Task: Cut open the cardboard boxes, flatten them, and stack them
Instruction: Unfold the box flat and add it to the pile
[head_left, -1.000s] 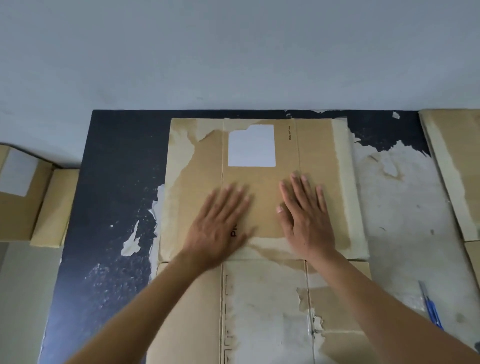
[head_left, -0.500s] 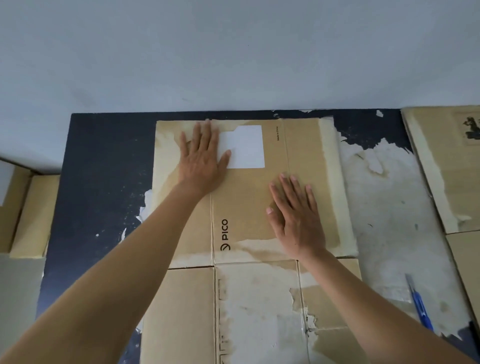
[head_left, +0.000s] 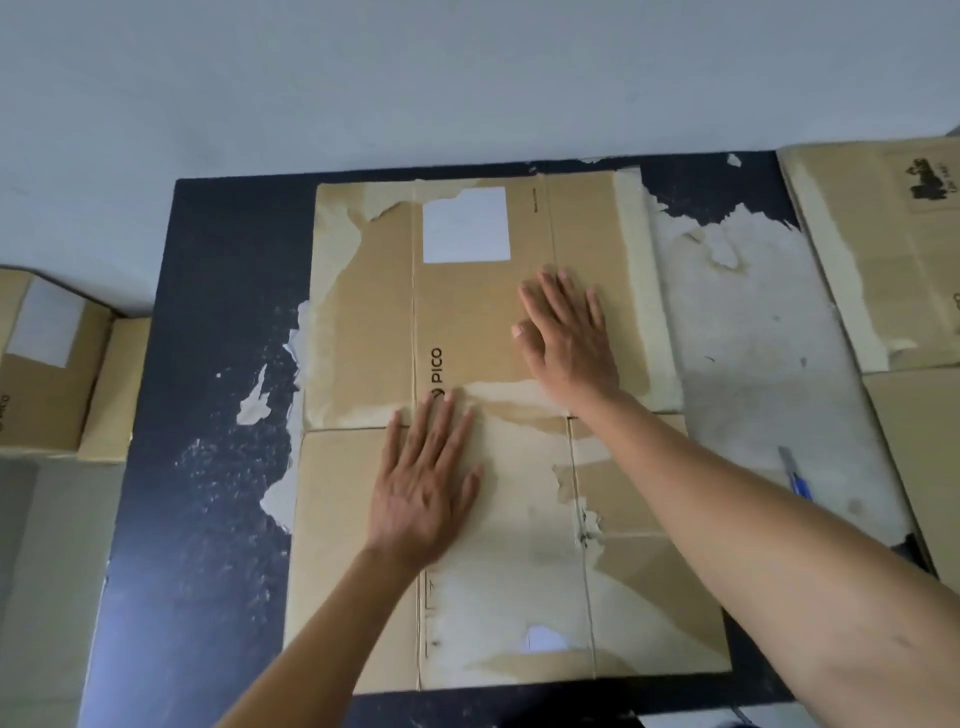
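We were at the flattening step. The cut-open cardboard box lay spread flat in the centre of the frame on the dark table. Its far half carried a white label and the printed word PICO, and its near half reached toward the lower edge of the picture. A crease ran across the sheet between the two halves.

Our left hand lay palm down in the lower middle, fingers straight and slightly spread, the fingertips just reaching over that crease beside the logo. Our right hand lay palm down above and to the right of it, on the far half, fingers straight and close together, thumb out to the left. Neither hand gripped or pinched anything; both only pressed on the card.

We judged the sheet close to flat, with no flap visibly standing. The next move, as we read it, called for carrying the sheet to a stack. The flattened cardboard at the right edge of the frame looked the likely place, though we could not be certain. That would need fingers hooked under an edge, since the sheet lay flush on the table. A box not yet flattened stood at the left edge. The blue cutter lay at the right, just beyond our right forearm, apart from both hands.
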